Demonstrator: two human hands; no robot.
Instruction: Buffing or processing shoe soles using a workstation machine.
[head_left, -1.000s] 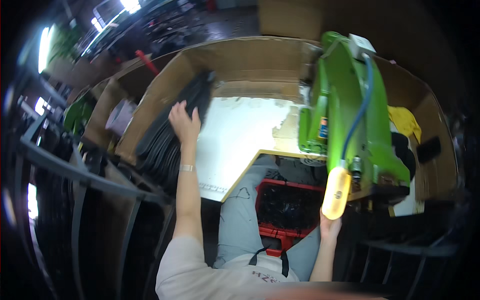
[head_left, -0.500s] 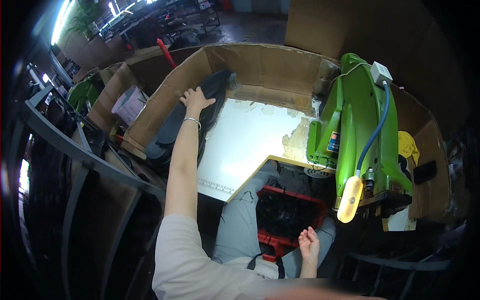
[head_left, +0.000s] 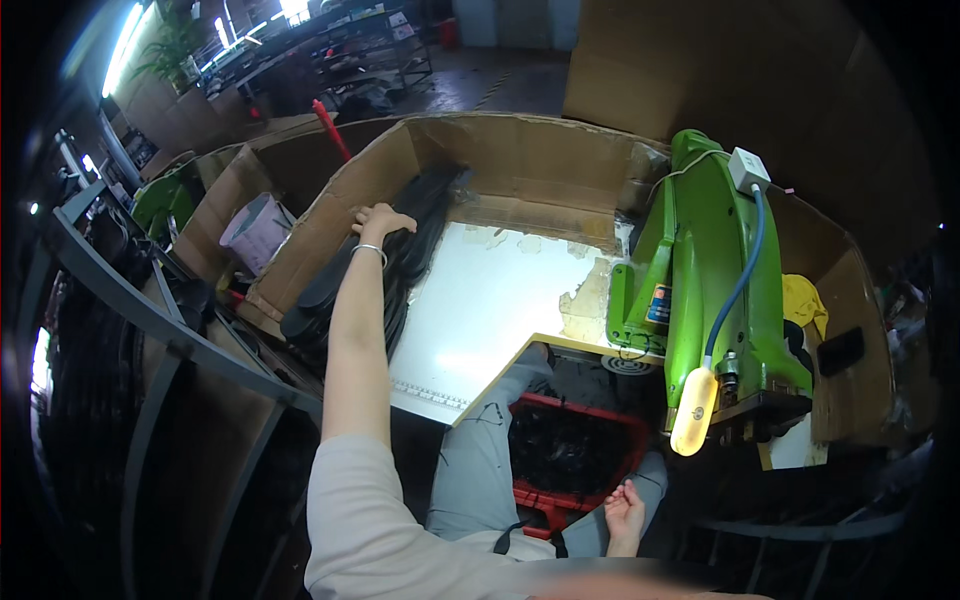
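At the left of the carton-walled work table, my left hand (head_left: 378,221) lies on a pile of long, flat black pieces shaped like shoe soles (head_left: 425,212). Its thumb is spread away from its fingers, and the fingertips reach toward the pile's left side. I cannot see a piece lifted off the pile. My right hand (head_left: 626,511) rests near my right thigh, palm turned up and fingers loosely bent, with nothing visible in it. To its upper right stands a green machine (head_left: 715,270) with a lit yellow lamp (head_left: 694,410) hanging in front.
Cardboard walls (head_left: 530,155) ring the white tabletop (head_left: 480,310), which has a cut-out corner at my lap. Below sits a red bin (head_left: 632,450) with black scraps. A grey metal rail (head_left: 190,335) curves along the left. A pale bucket (head_left: 258,232) and yellow cloth (head_left: 803,300) stand outside.
My left hand has shifted slightly left on the pile, and its fingers are drawn in more. My right hand's fingers are bent further. The whole view has tilted a little.
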